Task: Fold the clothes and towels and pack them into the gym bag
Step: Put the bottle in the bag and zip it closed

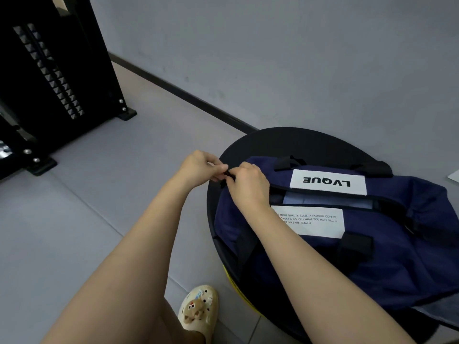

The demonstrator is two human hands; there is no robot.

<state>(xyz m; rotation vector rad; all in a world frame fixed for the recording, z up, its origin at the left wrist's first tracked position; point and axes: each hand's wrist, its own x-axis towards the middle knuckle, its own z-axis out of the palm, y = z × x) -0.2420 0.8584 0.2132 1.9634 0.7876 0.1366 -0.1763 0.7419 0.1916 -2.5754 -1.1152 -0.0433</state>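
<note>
Head camera, looking down. A navy gym bag (360,256) lies on a round black table (248,142), stretching away to the right of both hands. The left hand (198,165) and right hand (248,184) meet at the bag's left end, fingers curled, both pinching a small black zipper pull (227,175) between them. Just right of the right hand the zipper gapes, showing pale blue fabric (323,198) inside. Past that hand sits a white label (327,182) reading LVQUE. Below the hands, a cream clog (198,309) rests on the grey floor.
</note>
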